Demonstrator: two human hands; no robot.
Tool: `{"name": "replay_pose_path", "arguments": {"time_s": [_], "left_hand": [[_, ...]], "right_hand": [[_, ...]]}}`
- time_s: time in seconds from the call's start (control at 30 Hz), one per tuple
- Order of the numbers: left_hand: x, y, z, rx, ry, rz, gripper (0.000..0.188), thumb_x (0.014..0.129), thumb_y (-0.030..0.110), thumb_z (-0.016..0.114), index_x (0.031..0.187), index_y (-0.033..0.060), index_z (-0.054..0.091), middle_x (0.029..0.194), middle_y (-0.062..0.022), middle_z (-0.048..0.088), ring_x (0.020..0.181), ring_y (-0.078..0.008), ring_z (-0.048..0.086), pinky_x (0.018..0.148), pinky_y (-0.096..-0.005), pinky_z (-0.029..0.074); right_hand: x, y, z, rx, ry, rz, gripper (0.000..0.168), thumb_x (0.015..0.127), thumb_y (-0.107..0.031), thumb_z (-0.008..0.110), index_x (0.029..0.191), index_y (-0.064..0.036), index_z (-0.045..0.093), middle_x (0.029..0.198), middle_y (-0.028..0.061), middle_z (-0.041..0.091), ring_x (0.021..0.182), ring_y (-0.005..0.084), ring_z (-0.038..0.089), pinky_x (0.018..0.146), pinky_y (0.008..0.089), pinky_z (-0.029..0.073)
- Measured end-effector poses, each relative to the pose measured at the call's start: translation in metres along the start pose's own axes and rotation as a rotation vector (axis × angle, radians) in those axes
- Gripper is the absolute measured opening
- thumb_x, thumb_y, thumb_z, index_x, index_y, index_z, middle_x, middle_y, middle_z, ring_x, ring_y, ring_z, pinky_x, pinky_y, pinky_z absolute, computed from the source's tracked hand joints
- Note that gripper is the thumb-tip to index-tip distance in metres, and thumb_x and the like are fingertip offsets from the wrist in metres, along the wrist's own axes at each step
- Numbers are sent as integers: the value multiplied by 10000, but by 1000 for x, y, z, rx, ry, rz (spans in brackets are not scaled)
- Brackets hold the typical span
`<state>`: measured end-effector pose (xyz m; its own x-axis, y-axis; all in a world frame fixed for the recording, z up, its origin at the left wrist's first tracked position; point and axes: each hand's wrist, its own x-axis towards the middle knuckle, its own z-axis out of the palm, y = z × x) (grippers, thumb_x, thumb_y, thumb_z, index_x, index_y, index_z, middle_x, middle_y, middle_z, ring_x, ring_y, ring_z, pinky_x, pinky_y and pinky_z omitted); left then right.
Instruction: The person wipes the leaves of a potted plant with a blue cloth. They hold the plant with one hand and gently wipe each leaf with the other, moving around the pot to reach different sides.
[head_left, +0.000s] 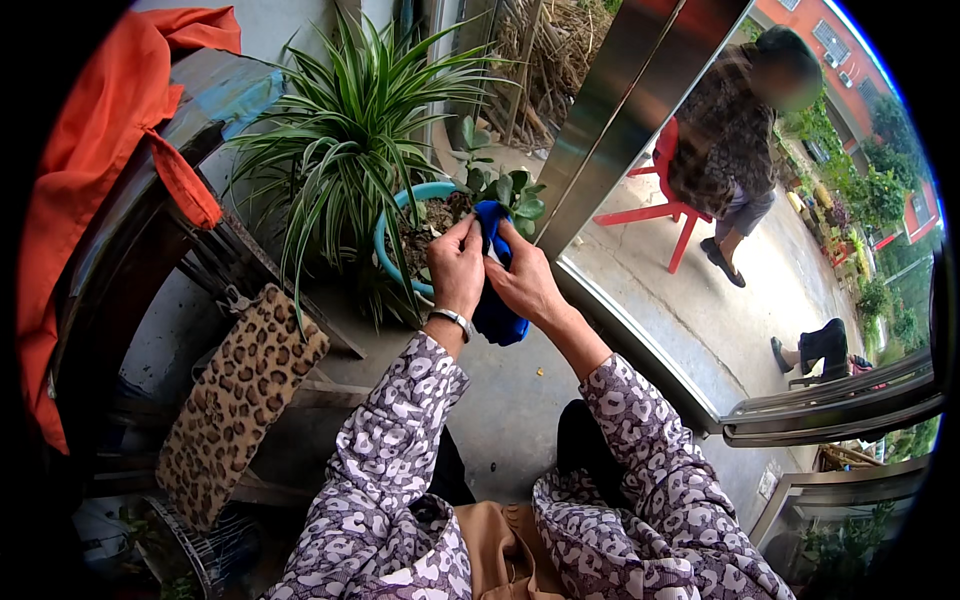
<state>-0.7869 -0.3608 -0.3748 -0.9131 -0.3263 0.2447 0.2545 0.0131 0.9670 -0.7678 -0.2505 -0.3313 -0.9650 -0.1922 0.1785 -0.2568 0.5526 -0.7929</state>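
My left hand (456, 270) and my right hand (529, 277) pinch the top of a bunched blue cloth (501, 319), which hangs down between them. A small white patch shows at the fingers of both hands. Just beyond the hands is a round turquoise pot (386, 244) with soil and a plant with thick round leaves (517, 196). A spider plant (360, 127) with long striped leaves spreads left of the pot.
A leopard-print fabric piece (240, 405) and an orange cloth (97, 165) hang at the left. A metal-framed glass door (637, 300) stands at the right; beyond or reflected in its glass, a person (724, 135) sits on a red chair (667, 202). Concrete floor (517, 420) lies below.
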Motion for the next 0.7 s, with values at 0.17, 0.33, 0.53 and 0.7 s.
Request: {"name": "replay_pose_path", "arguments": {"time_s": [0.17,0.33,0.53,0.7], "left_hand": [[-3,8,0,-267,-52,-152,192,922,25,489,817,-38,637,714,-1,603,664,-77,481,610,-269,419],[3,1,-11,-544,-124,-385,297,859,127,417,908,8,685,741,40,564,628,-73,469,587,-228,392],[5,6,-19,-471,-158,-430,459,858,131,383,1207,-20,640,1011,-95,713,860,-144,679,778,-260,535],[-1,25,-7,-543,-57,-514,402,905,185,426,1176,30,680,905,-7,674,737,-66,581,689,-211,458]], "right_hand": [[-2,4,0,13,-46,-66,497,833,-212,608,1303,-75,522,829,270,642,807,464,625,720,471,500],[-10,8,3,28,-99,-104,542,819,-187,599,1344,-87,515,856,281,640,811,461,629,734,473,505],[-25,5,-4,-3,-102,-90,518,821,-185,608,1320,-92,506,831,266,646,783,456,631,704,492,498],[-22,7,-2,43,-23,-13,519,855,-178,613,1349,-86,480,845,240,653,769,371,643,715,430,512]]}}
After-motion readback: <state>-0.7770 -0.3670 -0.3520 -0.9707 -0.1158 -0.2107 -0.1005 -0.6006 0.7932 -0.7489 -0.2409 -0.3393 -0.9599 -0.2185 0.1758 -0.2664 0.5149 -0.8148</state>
